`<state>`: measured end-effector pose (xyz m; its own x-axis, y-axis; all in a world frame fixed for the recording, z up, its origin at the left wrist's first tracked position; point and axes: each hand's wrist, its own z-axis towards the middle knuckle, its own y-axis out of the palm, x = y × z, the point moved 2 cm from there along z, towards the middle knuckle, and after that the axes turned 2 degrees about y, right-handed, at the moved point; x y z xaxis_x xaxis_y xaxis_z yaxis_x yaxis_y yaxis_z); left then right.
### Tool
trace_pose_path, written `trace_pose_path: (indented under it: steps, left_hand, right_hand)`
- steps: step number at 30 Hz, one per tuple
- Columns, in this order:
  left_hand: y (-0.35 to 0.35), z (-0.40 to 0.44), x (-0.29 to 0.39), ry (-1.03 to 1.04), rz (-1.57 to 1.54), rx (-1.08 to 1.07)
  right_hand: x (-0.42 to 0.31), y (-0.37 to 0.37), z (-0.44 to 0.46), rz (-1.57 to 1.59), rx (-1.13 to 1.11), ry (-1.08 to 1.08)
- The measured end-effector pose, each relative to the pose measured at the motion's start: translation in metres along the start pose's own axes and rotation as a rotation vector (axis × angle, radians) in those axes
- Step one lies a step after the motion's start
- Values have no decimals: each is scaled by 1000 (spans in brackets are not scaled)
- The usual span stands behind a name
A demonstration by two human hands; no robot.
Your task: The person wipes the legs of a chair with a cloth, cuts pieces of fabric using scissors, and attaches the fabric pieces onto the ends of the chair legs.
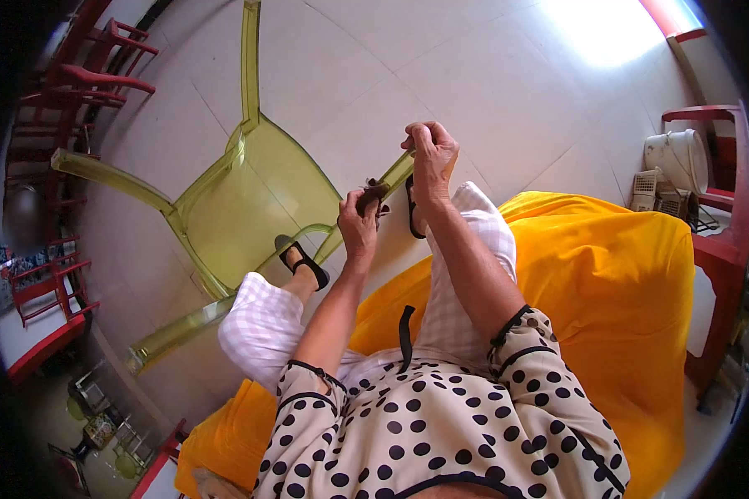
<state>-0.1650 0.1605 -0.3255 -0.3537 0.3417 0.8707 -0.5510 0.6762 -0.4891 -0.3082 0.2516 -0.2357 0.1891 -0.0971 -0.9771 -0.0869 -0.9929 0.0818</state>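
On the floor [508, 108], between yellow cloth [595, 258] and red chairs [108, 81] at its left edge, a green stool [254, 195] splays its legs, one slanting rightward past black shoes [310, 271] into the closed right grip [434, 158], the left grip [358, 224] clutching a dark rag [373, 196].

The left hand [359, 223], near the centre, partly covers a dark brown thing [371, 195], too small to identify. Just past 12 o'clock, the right hand [434, 158] hides the tip of the green leg [398, 173]. The top edge cuts off another leg [250, 58] at 11 o'clock; the bottom edge crops the dotted shirt [441, 424] at 6. A grey patch [25, 214] at 9 is blurred, clutter [100, 428] at 8 too small to tell.
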Motion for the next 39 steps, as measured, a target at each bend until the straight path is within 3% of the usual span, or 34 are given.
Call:
trace_pose_path:
  steps: [1,4,7,10,14,17,21,25,31,34,39]
  left_hand:
    - [-2,0,4,15,-11,-13]
    - [-4,2,5,-235,-169,-112]
    - [-2,5,8,-395,-364,-20]
    - [1,10,22,-509,-320,84]
    - [9,11,18,-437,-458,129]
    - [1,11,71,-418,-517,115]
    - [4,28,91,-103,-280,60]
    - [7,28,61,-222,-490,-24]
    - [6,31,44,-278,-427,-167]
    - [-1,33,33,-373,-302,-247]
    - [0,24,-22,-432,77,-141]
  right_hand:
    - [-1,0,-1,15,2,1]
    - [-3,0,-3,26,-4,9]
    - [-3,1,-2,27,3,9]
    - [-5,1,-3,19,20,9]
    - [0,3,0,36,41,-19]
    - [4,2,1,21,34,-17]
    - [-2,0,-3,14,21,11]
    - [-5,1,-2,34,15,1]
    - [2,0,-1,47,26,29]
    - [0,3,-1,57,24,48]
    - [-8,2,-5,20,-6,6]
